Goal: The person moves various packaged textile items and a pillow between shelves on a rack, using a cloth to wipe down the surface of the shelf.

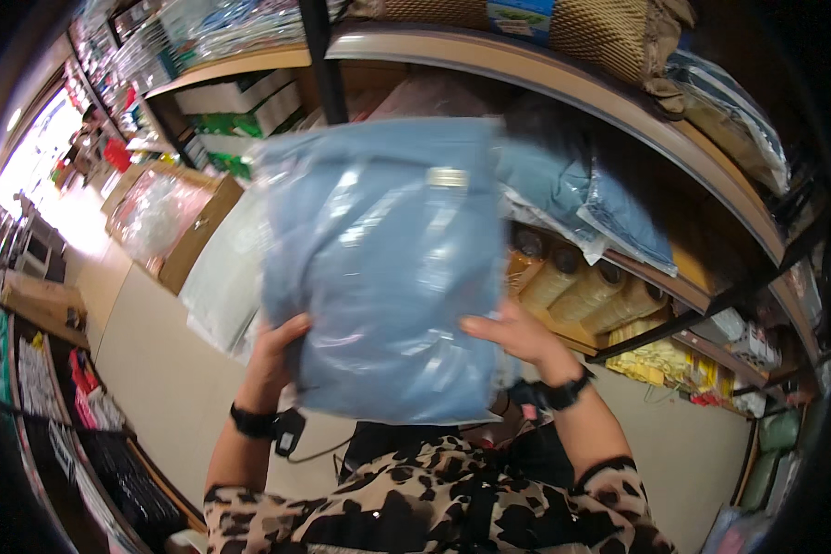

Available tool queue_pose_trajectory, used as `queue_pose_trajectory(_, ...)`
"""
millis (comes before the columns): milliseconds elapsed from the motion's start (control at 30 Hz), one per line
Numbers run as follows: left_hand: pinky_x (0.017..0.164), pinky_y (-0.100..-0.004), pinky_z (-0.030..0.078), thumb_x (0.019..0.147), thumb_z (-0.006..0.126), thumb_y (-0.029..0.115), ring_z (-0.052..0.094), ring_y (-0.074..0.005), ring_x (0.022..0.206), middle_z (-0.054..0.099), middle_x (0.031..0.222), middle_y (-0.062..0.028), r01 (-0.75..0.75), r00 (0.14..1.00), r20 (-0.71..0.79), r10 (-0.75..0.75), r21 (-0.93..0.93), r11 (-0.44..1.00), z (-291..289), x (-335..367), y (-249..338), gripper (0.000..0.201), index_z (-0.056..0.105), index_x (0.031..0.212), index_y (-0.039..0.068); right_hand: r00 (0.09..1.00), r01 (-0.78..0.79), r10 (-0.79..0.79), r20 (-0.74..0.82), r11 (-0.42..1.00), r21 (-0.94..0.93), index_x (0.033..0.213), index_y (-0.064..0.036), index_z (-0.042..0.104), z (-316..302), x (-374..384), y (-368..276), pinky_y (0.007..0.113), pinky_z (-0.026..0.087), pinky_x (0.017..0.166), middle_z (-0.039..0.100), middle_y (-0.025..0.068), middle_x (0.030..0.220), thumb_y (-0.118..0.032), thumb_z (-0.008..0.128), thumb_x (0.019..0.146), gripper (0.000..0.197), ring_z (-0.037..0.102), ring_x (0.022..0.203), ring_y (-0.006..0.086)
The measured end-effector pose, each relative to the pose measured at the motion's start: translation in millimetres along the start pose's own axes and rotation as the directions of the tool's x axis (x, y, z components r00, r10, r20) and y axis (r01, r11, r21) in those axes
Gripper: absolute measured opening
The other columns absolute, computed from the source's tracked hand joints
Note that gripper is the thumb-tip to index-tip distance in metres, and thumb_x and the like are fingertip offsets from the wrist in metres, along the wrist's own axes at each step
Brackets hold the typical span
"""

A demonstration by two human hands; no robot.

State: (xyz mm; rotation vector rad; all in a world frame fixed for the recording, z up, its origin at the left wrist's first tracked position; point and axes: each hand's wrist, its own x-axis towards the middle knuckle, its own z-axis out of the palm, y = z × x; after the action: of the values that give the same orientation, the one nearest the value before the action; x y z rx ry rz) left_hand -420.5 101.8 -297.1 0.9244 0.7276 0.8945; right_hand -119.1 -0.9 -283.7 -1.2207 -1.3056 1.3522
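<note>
A large blue folded garment in a clear plastic bag (pixel 379 268) is held up in front of me, its shiny wrapping slightly blurred. My left hand (pixel 279 355) grips its lower left edge, thumb on the front. On the lower right edge my right hand (pixel 517 337) grips it the same way. The other fingers of both hands are hidden behind the package. A small pale label (pixel 447 177) is on its upper right. More blue bagged packages (pixel 563 185) lie on the shelf just behind it.
Large rolls (pixel 600 294) stand on the lower shelf at right, near yellow packets (pixel 660 355). An open cardboard box (pixel 198 231) with plastic wrap is on the floor at left, beside white bagged packages (pixel 226 268). Farther off, a person (pixel 90 138) is near the bright doorway.
</note>
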Motion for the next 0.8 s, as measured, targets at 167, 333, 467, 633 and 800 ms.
queue_pose_trajectory(167, 0.087, -0.0344, 0.043, 0.075, 0.059, 0.011, 0.053, -0.0223, 0.100, 0.053, 0.112, -0.0135, -0.121, 0.964, -0.243, 0.107, -0.047, 0.991, -80.7, 6.9, -20.3, 0.052, 0.040, 0.121, -0.004, 0.991, -0.019, 0.007, 0.137, 0.996, 0.088, 0.118, 0.0010, 0.046, 34.3, 108.3, 34.7, 0.026, 0.040, 0.084, 0.054, 0.0054, 0.109, -0.034, 0.053, 0.086, 0.048, 0.049, 0.096, 0.0118)
queue_pose_trajectory(333, 0.085, -0.0348, 0.044, 0.078, 0.059, 0.013, 0.054, -0.0230, 0.097, 0.053, 0.112, -0.0130, -0.091, 0.926, -0.378, 0.026, -0.154, 0.984, -121.5, 14.0, -46.3, 0.049, 0.041, 0.121, -0.003, 0.991, -0.109, 0.123, -0.060, 0.975, 0.194, 0.126, -0.0032, 0.039, 52.3, 148.5, 96.4, 0.029, 0.037, 0.087, 0.048, 0.0101, 0.117, -0.037, 0.055, 0.084, 0.056, 0.045, 0.105, 0.0175)
queue_pose_trajectory(467, 0.084, -0.0349, 0.045, 0.078, 0.060, 0.009, 0.055, -0.0222, 0.094, 0.055, 0.107, -0.0115, -0.051, 0.874, -0.485, 0.015, -0.062, 0.997, -149.5, 25.8, -77.9, 0.044, 0.044, 0.118, -0.002, 0.967, -0.207, 0.236, -0.101, 0.949, 0.238, 0.132, -0.0107, 0.034, 23.9, 148.8, 133.1, 0.029, 0.034, 0.090, 0.044, 0.0129, 0.124, -0.032, 0.060, 0.081, 0.061, 0.042, 0.111, 0.0208)
queue_pose_trajectory(633, 0.082, -0.0347, 0.044, 0.078, 0.062, 0.011, 0.056, -0.0210, 0.089, 0.056, 0.102, -0.0093, -0.041, 0.872, -0.487, 0.042, 0.012, 0.999, -159.6, 22.2, -84.1, 0.044, 0.044, 0.115, -0.001, 0.938, -0.146, 0.251, -0.237, 0.911, 0.386, 0.130, -0.0115, 0.036, 14.2, 133.6, 137.5, 0.026, 0.037, 0.088, 0.045, 0.0078, 0.118, -0.018, 0.055, 0.085, 0.049, 0.044, 0.106, 0.0140)
queue_pose_trajectory(800, 0.086, -0.0334, 0.040, 0.076, 0.064, 0.013, 0.049, -0.0230, 0.102, 0.048, 0.114, -0.0135, 0.122, 0.819, -0.570, 0.064, 0.282, 0.952, -153.3, 17.2, -69.8, 0.060, 0.033, 0.125, -0.002, 0.945, 0.051, 0.128, -0.301, 0.852, 0.521, 0.126, -0.0090, 0.041, -21.2, 91.1, 136.1, 0.026, 0.042, 0.083, 0.051, 0.0051, 0.110, -0.006, 0.046, 0.085, 0.041, 0.050, 0.099, 0.0120)
